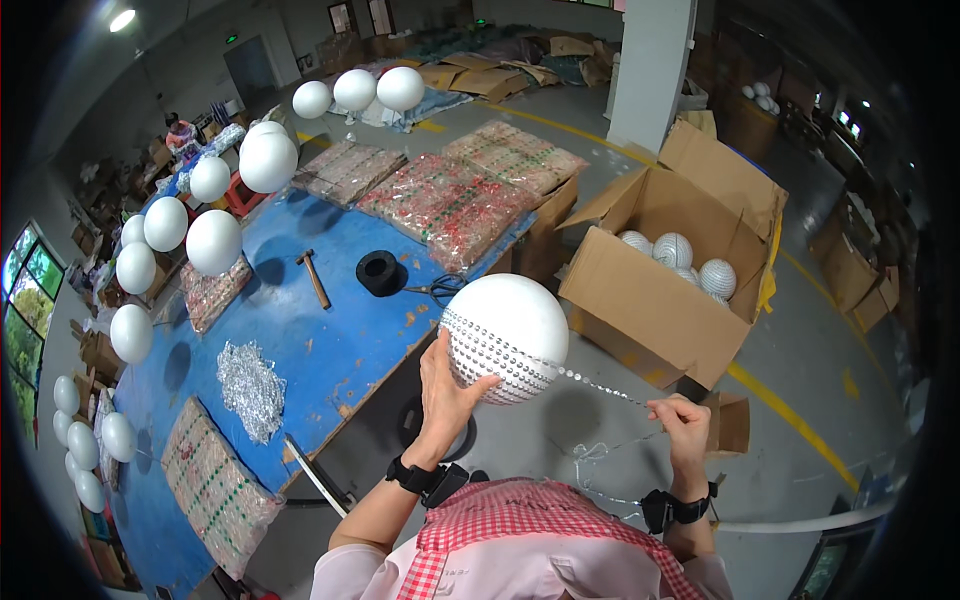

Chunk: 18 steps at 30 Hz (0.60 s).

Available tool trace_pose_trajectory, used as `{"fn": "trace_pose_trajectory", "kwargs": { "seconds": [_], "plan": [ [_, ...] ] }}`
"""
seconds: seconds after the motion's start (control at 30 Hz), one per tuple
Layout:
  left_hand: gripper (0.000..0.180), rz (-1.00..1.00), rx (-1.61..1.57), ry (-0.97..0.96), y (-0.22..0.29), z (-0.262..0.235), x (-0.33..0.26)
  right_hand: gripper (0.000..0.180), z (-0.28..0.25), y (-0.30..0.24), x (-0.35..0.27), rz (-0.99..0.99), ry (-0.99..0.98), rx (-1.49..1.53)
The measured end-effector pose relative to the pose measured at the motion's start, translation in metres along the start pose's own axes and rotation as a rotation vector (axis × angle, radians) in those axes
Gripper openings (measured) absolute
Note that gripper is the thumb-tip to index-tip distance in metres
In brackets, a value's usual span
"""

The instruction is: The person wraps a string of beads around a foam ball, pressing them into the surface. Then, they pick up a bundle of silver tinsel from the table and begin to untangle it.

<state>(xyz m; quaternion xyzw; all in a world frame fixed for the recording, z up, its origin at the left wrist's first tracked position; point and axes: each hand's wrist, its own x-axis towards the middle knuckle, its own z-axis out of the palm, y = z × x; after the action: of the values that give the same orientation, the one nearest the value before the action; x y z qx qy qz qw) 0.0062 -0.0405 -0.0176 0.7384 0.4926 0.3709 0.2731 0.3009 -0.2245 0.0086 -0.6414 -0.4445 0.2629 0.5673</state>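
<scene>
Several plain white balls [131,333] stand at the far left, by the edge of the blue table [330,345]. Next, on the table, come a heap of silver strands [250,390], a hammer [314,278], a black roll [381,273] and a pair of scissors [437,290] near the edge.

The person's left hand [447,390] is spread wide and curved around a large ball [520,310], fingers along its left side and thumb over the beads, steadying it. The ball is just beside the table's near edge, in front of the person; rows of silver beads cover its lower part, and its top is bare white. A beaded string [605,388] runs from those rows to the right hand [682,428], whose closed fingertips pinch it.

The step in hand looks like winding the string around the ball, roughly half covered. The next move seems to call for a taut string, laid snugly against the last row. Beyond the right hand, an open cardboard box [650,305] holds balls with silvery bands [717,279].
</scene>
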Motion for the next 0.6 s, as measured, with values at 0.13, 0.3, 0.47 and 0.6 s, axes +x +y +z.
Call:
{"fn": "trace_pose_trajectory", "kwargs": {
  "seconds": [0.13,0.3,0.47,0.6],
  "plan": [
    [0.103,0.017,0.020,0.000,-0.004,0.004,-0.001,0.019,0.005,0.013,0.000,-0.019,0.000,-0.115],
    [0.101,-0.007,0.022,0.010,0.002,0.002,-0.002,0.020,0.012,0.021,0.002,-0.015,-0.095,-0.669],
    [0.100,0.004,-0.023,0.029,-0.001,0.005,-0.001,0.017,0.019,0.027,0.005,0.163,-0.113,0.438],
    [0.099,0.001,-0.023,0.024,-0.001,0.003,-0.003,0.012,0.011,0.013,0.007,0.173,-0.169,0.591]
  ]
}}
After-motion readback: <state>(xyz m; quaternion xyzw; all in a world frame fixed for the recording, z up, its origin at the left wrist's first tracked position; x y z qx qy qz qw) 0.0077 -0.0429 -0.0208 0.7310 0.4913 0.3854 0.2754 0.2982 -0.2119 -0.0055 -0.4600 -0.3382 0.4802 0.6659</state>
